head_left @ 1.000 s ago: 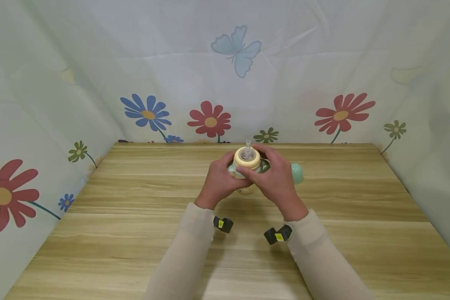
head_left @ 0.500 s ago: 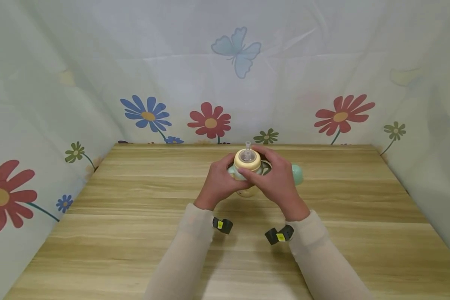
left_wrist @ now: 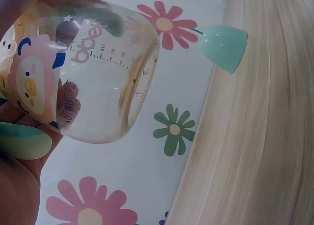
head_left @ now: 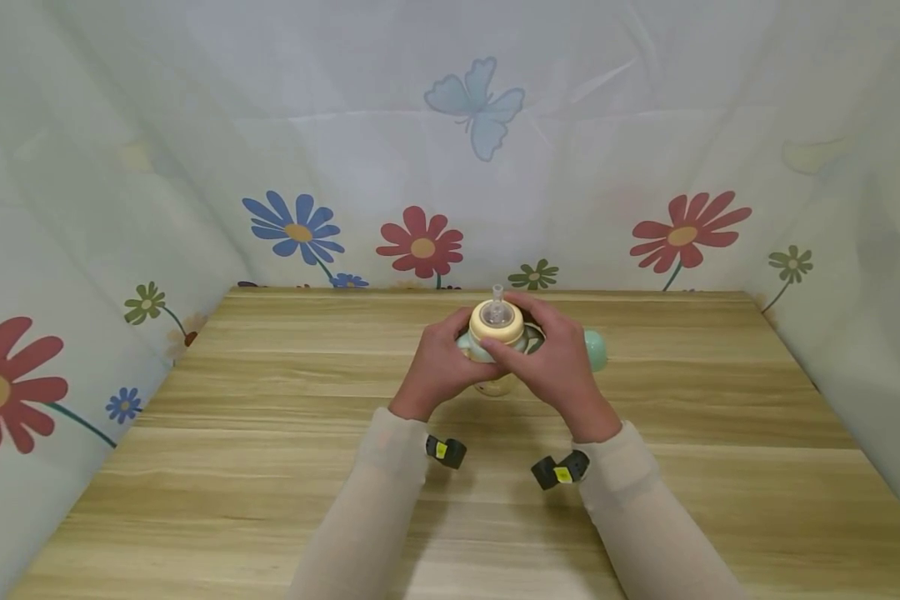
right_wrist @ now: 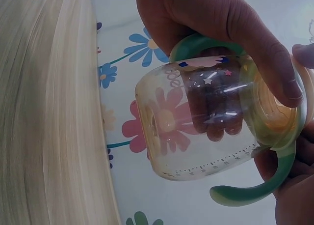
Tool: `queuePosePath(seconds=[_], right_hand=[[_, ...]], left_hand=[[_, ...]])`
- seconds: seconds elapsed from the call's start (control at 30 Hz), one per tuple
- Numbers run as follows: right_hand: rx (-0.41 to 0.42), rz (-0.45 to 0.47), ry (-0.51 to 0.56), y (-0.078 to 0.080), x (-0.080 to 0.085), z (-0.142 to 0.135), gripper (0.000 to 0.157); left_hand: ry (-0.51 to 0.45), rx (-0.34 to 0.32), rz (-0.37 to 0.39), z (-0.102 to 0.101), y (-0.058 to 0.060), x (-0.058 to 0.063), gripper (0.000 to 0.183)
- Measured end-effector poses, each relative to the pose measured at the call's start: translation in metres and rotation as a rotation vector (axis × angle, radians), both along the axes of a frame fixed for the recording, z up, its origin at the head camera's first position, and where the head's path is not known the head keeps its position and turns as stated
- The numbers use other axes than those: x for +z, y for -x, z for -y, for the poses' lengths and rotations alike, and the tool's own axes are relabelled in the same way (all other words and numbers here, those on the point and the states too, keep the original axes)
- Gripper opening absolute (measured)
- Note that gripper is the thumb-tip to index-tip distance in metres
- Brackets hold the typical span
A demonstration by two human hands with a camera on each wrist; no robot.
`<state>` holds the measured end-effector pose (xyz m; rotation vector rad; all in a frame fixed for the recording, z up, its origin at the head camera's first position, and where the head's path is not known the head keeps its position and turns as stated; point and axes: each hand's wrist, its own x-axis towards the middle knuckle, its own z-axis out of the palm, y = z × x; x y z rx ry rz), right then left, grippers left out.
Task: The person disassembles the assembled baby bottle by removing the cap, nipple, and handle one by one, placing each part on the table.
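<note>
Bottle (left_wrist: 98, 77), squat and clear-walled with a pink-edged cartoon animal and a measuring scale printed on it, is held roughly upright over the table at the centre of the head view, its base apart from the tabletop. A cream-yellow ring collar (head_left: 504, 332) sits at its neck, and a slim transparent spout (head_left: 497, 304) points up toward twelve o'clock. A curved green handle (right_wrist: 250, 195) juts from its shoulder.

From the collar, the left hand (head_left: 442, 362) lies at eight o'clock, its fingers curled round the body and visible through the clear wall. The right hand (head_left: 555, 354) lies at four o'clock, closed in a grip at the collar, thumb on the near side, fingers reaching round the far side.

A mint-green domed cap (head_left: 595, 350) stands at three o'clock, just beyond the right hand, on the pale wood-grain table (head_left: 307, 475). White backdrop sheeting (head_left: 585, 167), printed with flowers and a blue butterfly (head_left: 476, 108), rises at twelve o'clock.
</note>
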<state>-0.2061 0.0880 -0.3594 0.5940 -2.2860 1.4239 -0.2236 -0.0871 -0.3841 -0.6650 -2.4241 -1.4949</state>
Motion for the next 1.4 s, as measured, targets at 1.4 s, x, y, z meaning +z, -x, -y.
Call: queuePosePath(seconds=[1.4], right_hand=[[-0.085,-0.038,-0.087,-0.0029,-0.0022,0.0072,0.067]], left_hand=[[0.048,0.062,-0.068,-0.0013,-0.0011,-0.0020,0.069]])
